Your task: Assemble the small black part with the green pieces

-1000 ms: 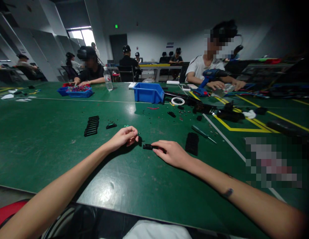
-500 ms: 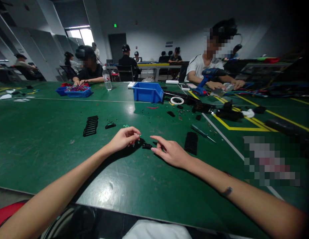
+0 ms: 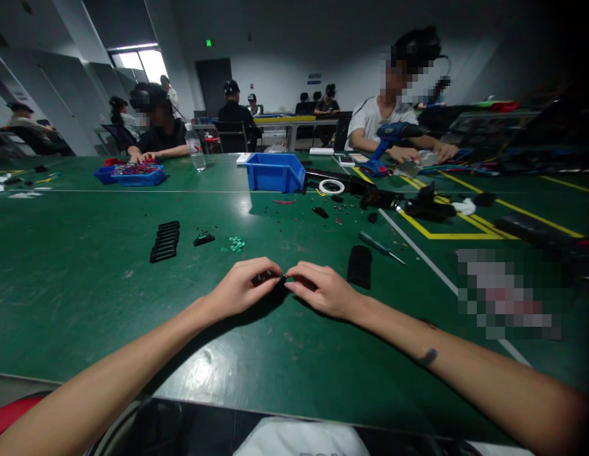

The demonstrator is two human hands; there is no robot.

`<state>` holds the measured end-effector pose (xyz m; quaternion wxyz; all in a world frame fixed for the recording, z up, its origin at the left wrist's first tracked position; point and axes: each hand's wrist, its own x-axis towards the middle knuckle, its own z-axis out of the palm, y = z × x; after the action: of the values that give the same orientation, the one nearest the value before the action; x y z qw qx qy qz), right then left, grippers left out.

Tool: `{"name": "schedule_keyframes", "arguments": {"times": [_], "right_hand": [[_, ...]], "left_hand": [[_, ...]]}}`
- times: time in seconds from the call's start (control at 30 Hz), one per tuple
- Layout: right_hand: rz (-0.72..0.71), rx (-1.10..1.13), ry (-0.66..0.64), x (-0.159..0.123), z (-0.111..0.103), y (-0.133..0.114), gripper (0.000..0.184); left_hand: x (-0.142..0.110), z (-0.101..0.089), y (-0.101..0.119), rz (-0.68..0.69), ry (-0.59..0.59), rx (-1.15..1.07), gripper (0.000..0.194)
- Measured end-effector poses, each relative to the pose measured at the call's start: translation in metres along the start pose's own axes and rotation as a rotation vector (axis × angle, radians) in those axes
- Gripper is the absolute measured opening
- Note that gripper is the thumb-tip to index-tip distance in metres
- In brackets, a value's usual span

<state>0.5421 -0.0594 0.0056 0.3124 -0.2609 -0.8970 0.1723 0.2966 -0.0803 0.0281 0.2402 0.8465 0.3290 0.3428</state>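
My left hand (image 3: 249, 286) and my right hand (image 3: 323, 290) meet fingertip to fingertip just above the green table. Between them is a small black part (image 3: 284, 277), mostly covered by the fingers of both hands. The left thumb and index finger pinch at its left side, while the right fingertips close on its right side. Any small green piece in the left fingertips is hidden. Beyond my left hand lies a loose pile of small green pieces (image 3: 236, 243). Left of that pile, a black part with green bits on it (image 3: 204, 238) rests on the table.
A row of black parts (image 3: 165, 241) lies at left. Right of my hands are a black block (image 3: 360, 266) and a screwdriver (image 3: 380, 247). Farther back stand a blue bin (image 3: 275, 174), a white ring (image 3: 331, 186), a bottle (image 3: 196, 149) and a power drill (image 3: 387, 149). Co-workers sit opposite.
My left hand has moved down and right from near the green pile to the black part, bringing its fingertips against my right hand's. The right fingers have closed in. The view has shifted slightly.
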Motion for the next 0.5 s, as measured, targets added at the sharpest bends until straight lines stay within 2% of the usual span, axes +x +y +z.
{"name": "schedule_keyframes", "arguments": {"times": [0.3, 0.4, 0.5], "right_hand": [[0.000, 0.044, -0.026, 0.000, 0.000, -0.002, 0.024], [0.078, 0.074, 0.013, 0.002, -0.002, -0.004, 0.026], [0.203, 0.108, 0.090, 0.006, -0.004, -0.004, 0.026]], "left_hand": [[-0.001, 0.002, -0.001, -0.007, -0.055, 0.020, 0.020], [0.002, -0.004, -0.007, -0.034, -0.053, 0.069, 0.027], [0.004, -0.013, -0.021, -0.052, -0.036, 0.211, 0.036]]}}
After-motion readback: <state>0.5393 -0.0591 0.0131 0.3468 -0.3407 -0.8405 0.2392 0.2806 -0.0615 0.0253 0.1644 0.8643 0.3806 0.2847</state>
